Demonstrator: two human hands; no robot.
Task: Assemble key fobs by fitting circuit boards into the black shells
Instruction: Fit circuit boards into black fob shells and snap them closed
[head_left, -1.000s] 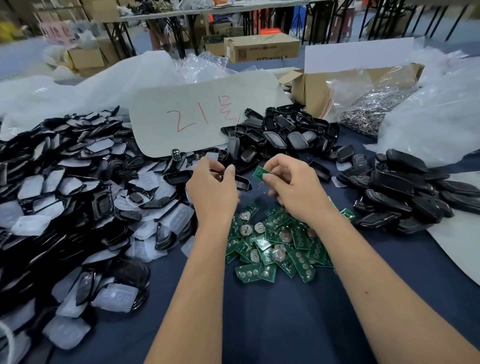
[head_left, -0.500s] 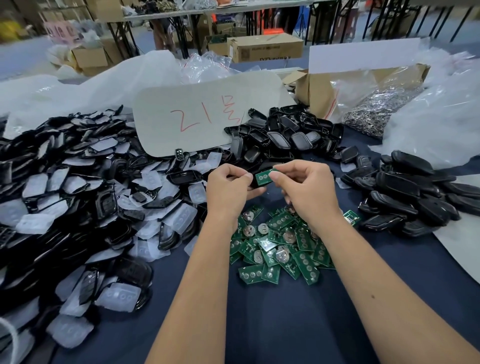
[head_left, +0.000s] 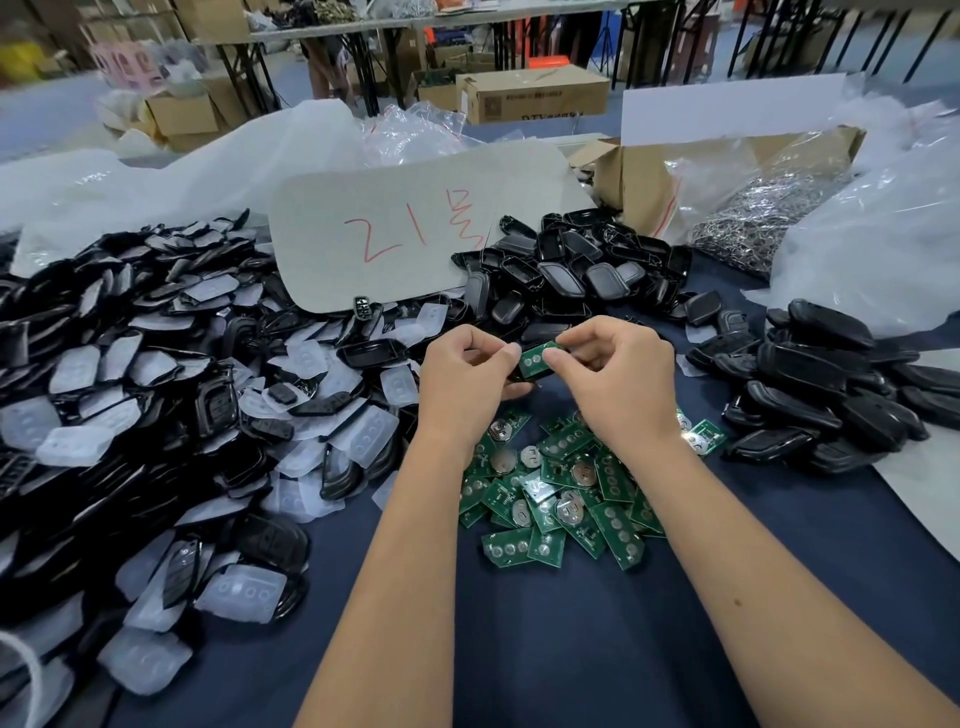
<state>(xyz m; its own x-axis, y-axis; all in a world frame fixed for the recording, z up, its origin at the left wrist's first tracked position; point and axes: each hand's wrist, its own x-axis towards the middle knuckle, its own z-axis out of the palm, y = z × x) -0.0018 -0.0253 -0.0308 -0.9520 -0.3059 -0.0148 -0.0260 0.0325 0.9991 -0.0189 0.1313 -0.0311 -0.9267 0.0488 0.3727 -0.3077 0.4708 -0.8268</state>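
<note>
Board (head_left: 535, 358) now sits between both hands, held up over the green pile (head_left: 561, 493), w/ a dark shell (head_left: 519, 382) just under it. A sec ago the two were apart: L hand (head_left: 467, 374) was further back at the edge of the shell heap w/ the shell, R hand (head_left: 618, 379) carried the board alone. Since then the hands have closed in and come toward the person, so board and shell now meet at the fingertips. R thumb and forefinger are pinched on the board's right end; L fingers are curled round the shell, thumb tip touching the board's left edge. Can't tell whether the board is seated in the shell or only laid on top, since the fingers hide most of the shell. My read: pick-up is done and the fitting step is under way, so what's left is to align and press in. Rest of the boards lie loose on the blue cloth (head_left: 571, 649); empty shells (head_left: 587, 270) are heaped behind, and a dark stack (head_left: 831, 374) lies to the right, possibly finished fobs.
</note>
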